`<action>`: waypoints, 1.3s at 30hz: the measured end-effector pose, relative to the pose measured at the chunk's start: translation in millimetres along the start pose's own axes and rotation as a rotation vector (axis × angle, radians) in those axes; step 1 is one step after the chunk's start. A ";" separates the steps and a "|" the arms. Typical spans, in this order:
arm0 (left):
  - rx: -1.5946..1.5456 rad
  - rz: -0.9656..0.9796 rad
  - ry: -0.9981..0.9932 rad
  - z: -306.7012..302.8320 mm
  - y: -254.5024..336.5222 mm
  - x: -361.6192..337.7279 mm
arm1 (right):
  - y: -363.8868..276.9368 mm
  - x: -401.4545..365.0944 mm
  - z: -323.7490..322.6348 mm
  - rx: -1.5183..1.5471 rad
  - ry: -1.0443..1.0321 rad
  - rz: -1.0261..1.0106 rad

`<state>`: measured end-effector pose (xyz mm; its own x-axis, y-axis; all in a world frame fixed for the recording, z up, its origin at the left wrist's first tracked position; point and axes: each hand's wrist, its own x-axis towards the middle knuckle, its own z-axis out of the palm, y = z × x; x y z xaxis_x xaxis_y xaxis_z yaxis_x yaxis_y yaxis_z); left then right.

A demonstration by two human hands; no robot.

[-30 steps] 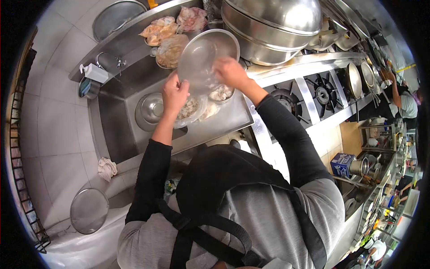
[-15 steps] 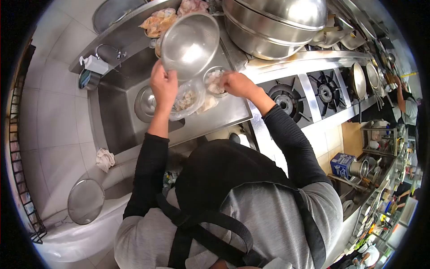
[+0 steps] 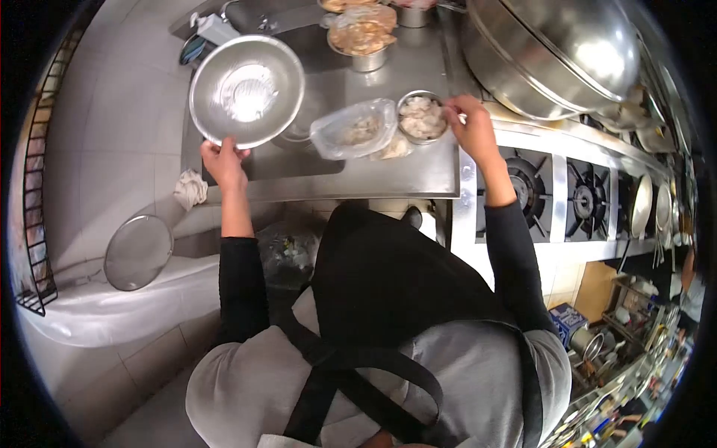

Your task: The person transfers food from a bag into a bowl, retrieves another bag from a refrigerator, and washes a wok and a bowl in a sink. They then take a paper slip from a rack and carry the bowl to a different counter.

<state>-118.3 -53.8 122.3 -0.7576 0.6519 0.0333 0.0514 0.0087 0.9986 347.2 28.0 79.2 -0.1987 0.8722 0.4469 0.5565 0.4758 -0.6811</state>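
My left hand [image 3: 225, 163] grips the near rim of a wide, shiny metal bowl [image 3: 276, 82], which is tilted over the left part of the sink with its inside facing me. Nothing shows inside it except bright reflections. At the right, my right hand [image 3: 472, 128] has its fingers closed at the right rim of a small round metal container [image 3: 423, 139] full of pale, whitish food pieces [image 3: 422, 116]. A clear plastic bag [image 3: 328, 140] lies just left of this container, with similar pale pieces inside. Part of another pale bag [image 3: 391, 148] sits between them.
Metal containers with orange-pink, bagged food [image 3: 361, 31] stand at the back. A large steel pot [image 3: 538, 60] is at the back right, beside gas burners [image 3: 585, 200]. The sink counter's front edge [image 3: 396, 196] runs before me. A round strainer [image 3: 138, 252] is at the left.
The wide bowl has moved left and toward me with my left hand, away from the food containers. My right hand stays by the small container. The camera view has shifted.
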 end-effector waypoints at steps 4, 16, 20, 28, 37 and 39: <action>0.092 -0.303 0.022 -71.9 -76.8 50.1 | -27.1 -24.9 1.7 0.087 -0.071 0.202; 0.461 0.122 -1.156 33.8 -138.4 71.8 | -104.8 52.5 136.1 -0.864 -0.734 0.151; 0.066 0.305 -1.253 90.7 -105.8 9.7 | -125.6 72.7 150.7 -0.463 -0.668 0.289; -0.161 0.222 -1.222 130.4 -41.2 65.6 | -129.7 108.1 179.9 0.440 -0.261 0.147; -0.017 0.841 -0.700 140.4 -60.5 67.0 | -186.8 162.1 222.5 0.536 -0.321 0.084; -0.138 -0.117 -1.149 138.0 -107.0 110.6 | -186.2 177.5 214.5 0.351 -0.173 0.127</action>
<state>-117.8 122.0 13.6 0.2871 0.9569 -0.0447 -0.1042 0.0776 0.9915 35.2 118.5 161.0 -0.2954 0.9185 0.2628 0.2818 0.3467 -0.8947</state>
